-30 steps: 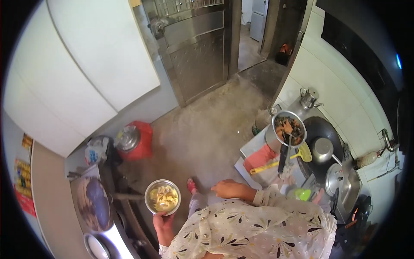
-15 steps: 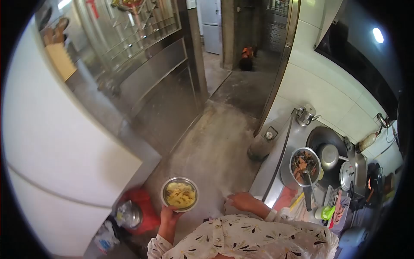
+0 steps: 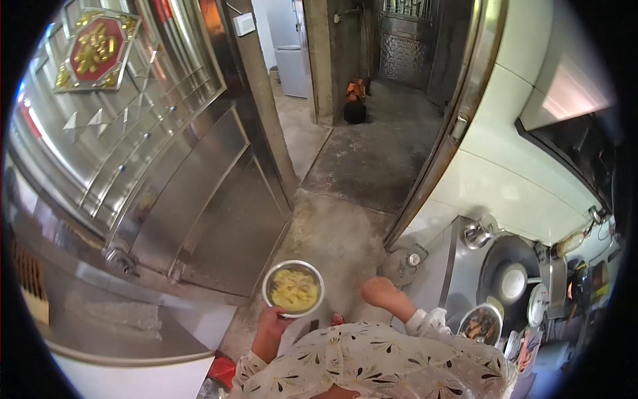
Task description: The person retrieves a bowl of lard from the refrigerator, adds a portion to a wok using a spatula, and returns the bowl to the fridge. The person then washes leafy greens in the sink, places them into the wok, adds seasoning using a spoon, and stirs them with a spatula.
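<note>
In the head view, my left hand (image 3: pixel 271 323) is wrapped round the lower edge of a round metal bowl (image 3: pixel 318 282), thumb at the rim. Pale yellow pieces of food (image 3: pixel 292 290) lie inside; I cannot tell their kind. The bowl is held out in front of my body, above the concrete floor. To the right, my right hand (image 3: pixel 379 292) hangs in the air as a loose fist, with nothing visible in it. A gas cylinder (image 3: pixel 403 264) stands on the floor just beyond that hand.
An open metal door (image 3: pixel 212 193) with a red and gold plaque stands left of the doorway. On the right, the counter carries a kettle (image 3: pixel 479 232), a wok (image 3: pixel 495 256) and a pot of dark food (image 3: pixel 482 326). A low grey counter (image 3: pixel 206 326) juts out at left.
My view has moved forward and turned, so the door and doorway look nearer and the pot sits lower. My left hand still holds the bowl; my right hand stays free at the right.
</note>
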`<state>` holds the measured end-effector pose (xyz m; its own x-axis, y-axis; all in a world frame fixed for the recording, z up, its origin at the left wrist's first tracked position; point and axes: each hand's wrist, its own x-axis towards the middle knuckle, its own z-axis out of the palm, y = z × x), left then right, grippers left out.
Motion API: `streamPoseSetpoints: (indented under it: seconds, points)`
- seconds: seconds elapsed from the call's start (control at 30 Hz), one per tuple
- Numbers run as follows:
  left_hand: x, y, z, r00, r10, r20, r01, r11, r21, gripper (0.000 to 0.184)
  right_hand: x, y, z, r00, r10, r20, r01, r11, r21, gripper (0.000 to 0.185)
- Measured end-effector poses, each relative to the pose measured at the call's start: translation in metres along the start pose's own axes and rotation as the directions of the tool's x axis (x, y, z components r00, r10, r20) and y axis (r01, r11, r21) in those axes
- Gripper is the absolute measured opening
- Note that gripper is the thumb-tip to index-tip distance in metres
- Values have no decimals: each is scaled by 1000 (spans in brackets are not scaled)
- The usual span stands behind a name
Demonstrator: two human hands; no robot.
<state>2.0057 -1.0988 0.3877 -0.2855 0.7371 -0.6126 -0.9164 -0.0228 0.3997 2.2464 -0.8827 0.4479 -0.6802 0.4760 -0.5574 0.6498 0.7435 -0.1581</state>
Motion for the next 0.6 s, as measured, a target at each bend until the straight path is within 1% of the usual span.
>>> streamPoseSetpoints:
  seconds: [0.07,0.1,0.13,0.2,0.23,0.33,0.43,0.47,0.5,0.57,0.6]
  points:
    - [33,35,32,999,21,-36,-23,998,-52,75,24,-1,-55,994,-51,-94,59,995,77,33]
    - [48,48,46,997,67,-25,-67,998,6,74,38,3,-77,986,-76,-148,93,990,110,34]
    - [63,61,60,994,113,-14,-112,992,62,73,60,10,-88,983,-106,-151,128,982,139,35]
    - [126,90,61,999,11,-39,-16,992,-122,73,108,27,-100,973,-162,-165,193,962,193,38]
    - [150,106,76,1000,8,-5,-8,993,-122,74,131,36,-108,979,-153,-131,177,965,195,39]
    - [236,149,106,998,42,-48,-42,999,2,74,198,67,-145,993,-118,-31,122,974,192,41]
    - [314,203,166,993,17,-117,-10,998,59,72,256,89,-210,998,-51,44,41,981,190,41]
    - [334,219,187,978,174,113,-201,925,321,72,273,100,-230,998,-22,64,10,984,177,41]
    - [351,235,207,894,255,368,-422,754,503,73,290,112,-250,997,7,83,-21,986,165,41]
    - [377,269,265,780,239,578,-596,565,571,73,335,139,-291,999,28,-35,-18,967,255,41]
    - [389,285,295,706,226,671,-683,466,562,73,355,152,-308,995,38,-94,-8,953,304,41]
